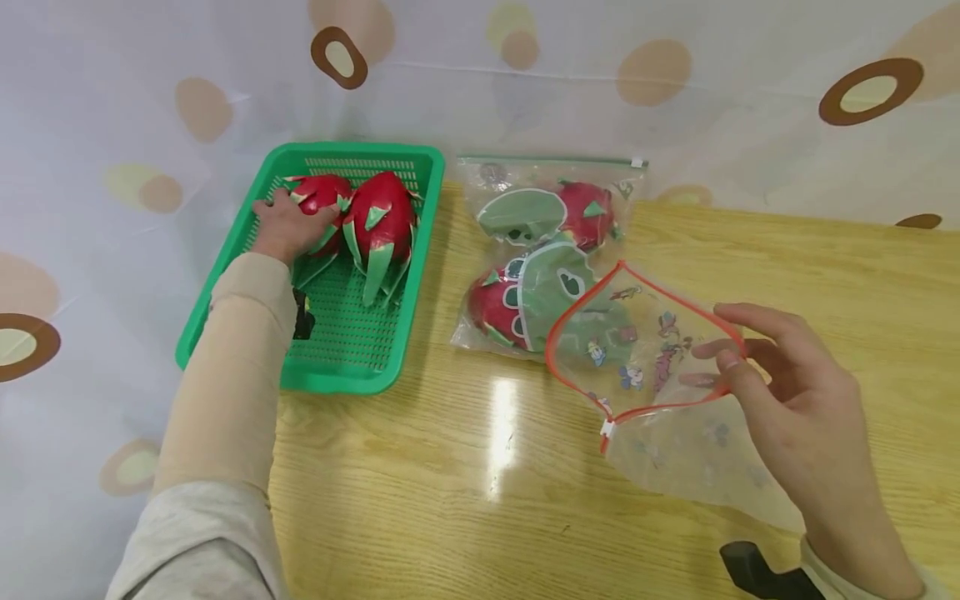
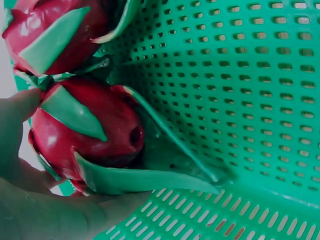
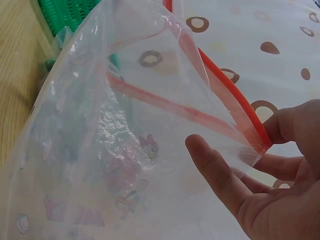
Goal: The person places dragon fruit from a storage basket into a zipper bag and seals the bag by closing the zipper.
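My left hand (image 1: 288,229) reaches into the green plastic basket (image 1: 197,321) and grips a red dragon fruit (image 2: 85,125) with green scales, fingers and thumb around its sides. A second dragon fruit (image 1: 381,208) lies right beside it in the basket. With fingers and thumb, my right hand (image 1: 810,408) pinches the red-edged rim of a clear zip bag (image 1: 645,333) printed with cartoon figures. The bag's mouth gapes wide, and its white slider (image 1: 607,428) sits at the near corner. No fruit shows inside this bag.
Behind the held bag lies another zip bag (image 1: 551,162) with a green closure; two dragon fruits show through its plastic. A patterned white cloth (image 1: 555,75) hangs behind and to the left of the wooden table (image 1: 420,492).
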`<state>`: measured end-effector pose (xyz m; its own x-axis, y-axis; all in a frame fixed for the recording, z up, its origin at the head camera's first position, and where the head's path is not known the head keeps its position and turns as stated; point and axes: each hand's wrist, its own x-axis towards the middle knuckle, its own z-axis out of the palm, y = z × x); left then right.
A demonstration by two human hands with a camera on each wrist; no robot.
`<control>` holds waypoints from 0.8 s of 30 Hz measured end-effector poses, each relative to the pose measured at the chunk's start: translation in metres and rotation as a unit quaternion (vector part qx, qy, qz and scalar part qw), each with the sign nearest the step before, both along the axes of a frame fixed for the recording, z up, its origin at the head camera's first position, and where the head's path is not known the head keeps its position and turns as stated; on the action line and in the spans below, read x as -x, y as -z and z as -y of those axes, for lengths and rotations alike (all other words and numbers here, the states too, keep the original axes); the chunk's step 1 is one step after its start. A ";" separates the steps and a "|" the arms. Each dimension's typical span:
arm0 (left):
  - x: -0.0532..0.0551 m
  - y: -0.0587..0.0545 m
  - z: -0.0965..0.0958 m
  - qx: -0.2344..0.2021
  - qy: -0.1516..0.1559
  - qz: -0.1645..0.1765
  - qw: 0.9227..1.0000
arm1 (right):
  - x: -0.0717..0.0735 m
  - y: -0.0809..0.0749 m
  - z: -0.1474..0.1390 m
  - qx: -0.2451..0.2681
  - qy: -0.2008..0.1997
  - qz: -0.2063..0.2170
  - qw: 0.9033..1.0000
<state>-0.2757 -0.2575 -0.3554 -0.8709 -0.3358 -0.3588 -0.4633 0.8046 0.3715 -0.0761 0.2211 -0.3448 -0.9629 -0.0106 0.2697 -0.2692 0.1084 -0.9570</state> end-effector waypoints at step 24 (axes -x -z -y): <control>-0.004 0.006 -0.015 0.094 0.003 -0.142 0.985 | -0.013 -0.004 -0.009 -0.029 0.027 -0.003 0.999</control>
